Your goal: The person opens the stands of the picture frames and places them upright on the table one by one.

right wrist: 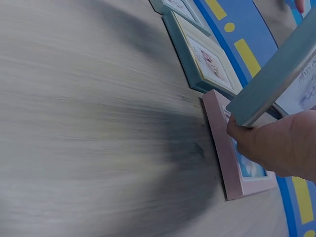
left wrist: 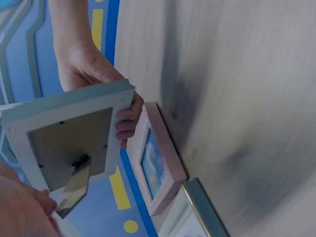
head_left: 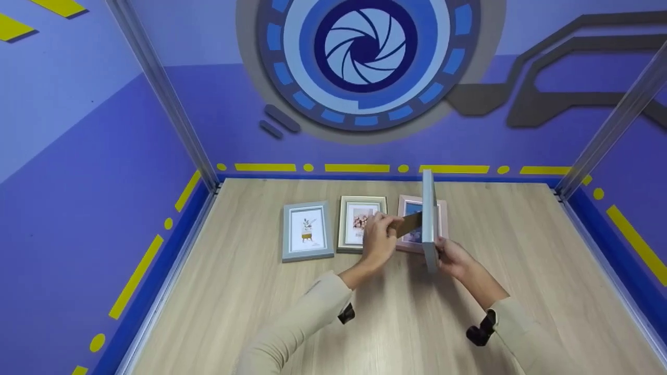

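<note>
My right hand grips a light grey-blue picture frame by its lower edge and holds it upright above the table. The head view shows this frame edge-on. Its dark back panel and pale rear border face my left hand, which pinches the brown stand leg. The leg sticks out from a black hinge on the back panel. In the right wrist view, part of the picture on the front shows past my right hand. A pink frame lies behind the held one, partly covered.
A gold-edged frame with a flower picture lies behind my left hand. Left of it lies a grey-blue frame with a potted-plant picture. The wooden table is bounded by blue side walls and a decorated back wall.
</note>
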`<state>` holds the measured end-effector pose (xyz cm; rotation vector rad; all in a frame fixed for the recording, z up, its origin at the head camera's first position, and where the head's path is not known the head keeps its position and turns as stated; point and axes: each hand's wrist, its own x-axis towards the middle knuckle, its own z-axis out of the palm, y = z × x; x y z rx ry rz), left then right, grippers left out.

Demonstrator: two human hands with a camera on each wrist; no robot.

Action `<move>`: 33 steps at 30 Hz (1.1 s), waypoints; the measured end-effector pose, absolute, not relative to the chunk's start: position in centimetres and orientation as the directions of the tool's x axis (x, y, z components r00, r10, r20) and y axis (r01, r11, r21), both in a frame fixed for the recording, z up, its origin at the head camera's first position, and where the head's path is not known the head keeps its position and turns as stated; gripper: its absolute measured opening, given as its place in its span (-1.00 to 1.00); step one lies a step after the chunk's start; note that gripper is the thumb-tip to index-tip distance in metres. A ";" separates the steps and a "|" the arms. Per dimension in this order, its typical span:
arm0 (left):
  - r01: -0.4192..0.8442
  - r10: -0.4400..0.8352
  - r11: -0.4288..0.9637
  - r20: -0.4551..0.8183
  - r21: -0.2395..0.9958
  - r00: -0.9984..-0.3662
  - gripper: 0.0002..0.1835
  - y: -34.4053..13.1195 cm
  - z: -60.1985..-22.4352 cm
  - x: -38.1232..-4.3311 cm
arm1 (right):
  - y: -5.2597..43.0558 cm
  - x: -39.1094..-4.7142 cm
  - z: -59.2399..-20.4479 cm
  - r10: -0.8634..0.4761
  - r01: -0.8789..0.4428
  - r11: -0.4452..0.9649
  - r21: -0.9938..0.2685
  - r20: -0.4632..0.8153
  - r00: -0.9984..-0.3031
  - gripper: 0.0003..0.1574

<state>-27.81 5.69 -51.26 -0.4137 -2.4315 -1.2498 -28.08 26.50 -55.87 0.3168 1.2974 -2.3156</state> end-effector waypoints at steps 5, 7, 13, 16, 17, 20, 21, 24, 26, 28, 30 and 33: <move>0.370 0.233 0.503 0.289 0.781 -0.928 -0.70 7.0 -50.6 -27.4 | 27.4 -28.4 -55.6 -0.236 0.449 -0.435 -0.781 -0.382 -0.894 -0.70; 0.348 0.250 0.477 0.255 0.807 -0.934 -0.68 7.4 -50.7 -27.5 | 27.8 -28.5 -55.4 -0.193 0.429 -0.428 -0.796 -0.383 -0.903 -0.69; 0.329 0.259 0.432 0.234 0.840 -0.937 -0.73 7.6 -51.7 -28.6 | 29.1 -28.7 -55.1 -0.102 0.364 -0.401 -0.841 -0.355 -0.929 -0.51; 0.309 0.232 0.444 0.225 0.841 -0.946 -0.76 7.6 -52.1 -29.0 | 29.6 -28.9 -55.0 -0.046 0.337 -0.331 -0.881 -0.342 -0.939 -0.38; 0.299 0.221 0.446 0.220 0.843 -0.950 -0.77 7.7 -52.3 -29.1 | 29.8 -28.9 -54.9 -0.031 0.333 -0.303 -0.893 -0.340 -0.940 -0.35; 0.271 0.199 0.463 0.199 0.844 -0.960 -0.78 7.8 -52.8 -29.4 | 30.5 -28.9 -54.7 0.015 0.329 -0.215 -0.919 -0.340 -0.940 -0.27; 0.264 0.194 0.472 0.193 0.841 -0.962 -0.78 8.0 -53.0 -29.6 | 30.8 -28.8 -54.7 0.028 0.330 -0.190 -0.925 -0.341 -0.940 -0.25; 0.253 0.183 0.506 0.184 0.824 -0.966 -0.74 8.5 -53.4 -29.9 | 31.6 -28.6 -54.4 0.086 0.303 -0.088 -0.949 -0.310 -0.947 -0.24; 0.258 0.170 0.527 0.196 0.810 -0.966 -0.70 8.9 -53.6 -30.1 | 32.1 -28.4 -54.2 0.128 0.280 -0.002 -0.960 -0.278 -0.952 -0.26; 0.260 0.161 0.547 0.206 0.795 -0.965 -0.68 9.4 -53.7 -30.2 | 32.5 -28.3 -53.9 0.161 0.256 0.079 -0.964 -0.241 -0.957 -0.27; 0.253 0.148 0.568 0.205 0.783 -0.968 -0.67 10.0 -53.8 -30.3 | 32.9 -28.1 -53.8 0.187 0.235 0.136 -0.962 -0.208 -0.960 -0.27; 0.232 0.137 0.587 0.187 0.776 -0.973 -0.68 11.0 -53.9 -30.5 | 33.3 -28.0 -53.7 0.235 0.219 0.176 -0.960 -0.175 -0.956 -0.30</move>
